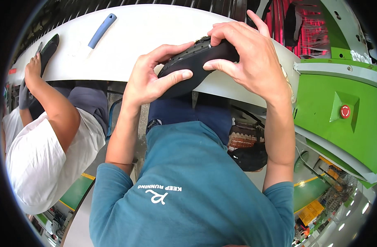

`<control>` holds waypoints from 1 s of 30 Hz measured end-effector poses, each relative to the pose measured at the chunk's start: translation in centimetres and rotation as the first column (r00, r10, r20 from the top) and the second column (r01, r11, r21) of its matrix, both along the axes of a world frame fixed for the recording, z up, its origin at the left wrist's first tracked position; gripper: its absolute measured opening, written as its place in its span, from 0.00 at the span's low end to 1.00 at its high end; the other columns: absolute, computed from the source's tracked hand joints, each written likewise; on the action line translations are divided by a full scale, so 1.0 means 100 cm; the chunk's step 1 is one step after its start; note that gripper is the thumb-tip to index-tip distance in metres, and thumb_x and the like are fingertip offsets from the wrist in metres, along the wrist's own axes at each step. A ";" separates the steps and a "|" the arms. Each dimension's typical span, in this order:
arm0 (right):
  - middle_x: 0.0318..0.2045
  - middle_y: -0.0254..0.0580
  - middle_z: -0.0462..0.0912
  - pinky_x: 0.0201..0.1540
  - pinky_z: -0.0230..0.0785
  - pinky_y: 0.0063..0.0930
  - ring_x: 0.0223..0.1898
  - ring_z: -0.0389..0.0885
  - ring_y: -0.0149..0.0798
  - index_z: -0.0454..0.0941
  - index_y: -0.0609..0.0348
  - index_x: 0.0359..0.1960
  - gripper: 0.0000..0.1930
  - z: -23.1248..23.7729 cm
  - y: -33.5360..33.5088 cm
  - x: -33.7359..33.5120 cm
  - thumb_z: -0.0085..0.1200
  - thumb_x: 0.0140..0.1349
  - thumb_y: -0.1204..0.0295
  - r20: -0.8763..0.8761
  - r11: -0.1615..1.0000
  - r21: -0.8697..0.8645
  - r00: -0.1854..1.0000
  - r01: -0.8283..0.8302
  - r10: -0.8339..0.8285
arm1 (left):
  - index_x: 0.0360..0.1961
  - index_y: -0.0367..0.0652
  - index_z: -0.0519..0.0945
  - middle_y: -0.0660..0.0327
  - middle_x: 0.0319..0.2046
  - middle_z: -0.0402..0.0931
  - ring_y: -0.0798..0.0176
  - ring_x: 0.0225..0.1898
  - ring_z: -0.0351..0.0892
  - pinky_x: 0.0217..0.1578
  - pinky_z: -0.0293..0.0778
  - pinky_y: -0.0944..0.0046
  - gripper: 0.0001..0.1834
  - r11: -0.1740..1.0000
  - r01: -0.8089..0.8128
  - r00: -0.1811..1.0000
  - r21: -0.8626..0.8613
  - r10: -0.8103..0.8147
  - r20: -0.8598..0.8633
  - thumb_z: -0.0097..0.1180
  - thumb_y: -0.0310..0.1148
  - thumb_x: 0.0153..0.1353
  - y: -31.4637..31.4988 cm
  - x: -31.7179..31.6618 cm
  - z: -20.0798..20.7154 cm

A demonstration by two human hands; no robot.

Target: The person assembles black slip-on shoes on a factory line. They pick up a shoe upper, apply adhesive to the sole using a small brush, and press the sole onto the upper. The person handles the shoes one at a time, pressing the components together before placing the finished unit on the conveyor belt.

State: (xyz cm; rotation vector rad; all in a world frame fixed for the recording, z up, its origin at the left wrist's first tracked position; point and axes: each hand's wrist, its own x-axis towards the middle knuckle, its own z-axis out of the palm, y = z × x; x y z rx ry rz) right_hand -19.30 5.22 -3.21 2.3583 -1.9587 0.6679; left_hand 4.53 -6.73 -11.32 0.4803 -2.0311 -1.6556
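Note:
A black shoe [198, 69] is held up in front of me over the near edge of the white table, its smooth dark underside partly turned toward me. My left hand [149, 78] grips its left end, the thumb pressed on the smooth face and the fingers curled over the far side. At the other end, my right hand [252, 59] pinches it between thumb and bent fingers, with one finger sticking up. A row of small dots or holes runs along its upper edge. The fingers hide parts of both ends.
On the white table [151, 24] lies a blue-handled tool [102, 32]. To the left, a co-worker's hand [33, 70] holds a dark shoe-like piece [50, 52]. A green machine [320, 99] with a red button [345, 111] stands at right, near red-glowing bars [278, 20].

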 end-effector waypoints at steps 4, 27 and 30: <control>0.47 0.31 0.89 0.78 0.58 0.59 0.59 0.87 0.43 0.84 0.51 0.48 0.27 -0.005 0.000 -0.003 0.82 0.49 0.59 0.101 0.999 0.019 0.994 0.039 -0.040 | 0.67 0.40 0.85 0.53 0.56 0.90 0.58 0.51 0.91 0.56 0.84 0.58 0.32 0.993 -0.030 0.999 -0.116 0.026 -0.039 0.79 0.31 0.61 -0.001 -0.004 -0.002; 0.36 0.36 0.85 0.36 0.78 0.43 0.37 0.86 0.45 0.85 0.57 0.31 0.03 0.015 0.058 -0.021 0.65 0.59 0.73 -0.130 0.995 0.069 0.988 -0.077 0.086 | 0.62 0.42 0.87 0.58 0.65 0.87 0.49 0.65 0.85 0.64 0.84 0.52 0.37 0.739 0.078 0.997 -0.669 -0.050 0.060 0.81 0.30 0.46 0.025 -0.026 0.021; 0.34 0.37 0.83 0.37 0.79 0.43 0.36 0.86 0.45 0.83 0.58 0.29 0.04 0.019 0.055 -0.016 0.63 0.59 0.72 -0.221 0.991 0.114 0.971 -0.070 0.094 | 0.62 0.42 0.87 0.59 0.65 0.87 0.49 0.65 0.85 0.64 0.84 0.53 0.37 0.739 0.074 0.997 -0.670 -0.050 0.055 0.81 0.30 0.46 0.025 -0.026 0.021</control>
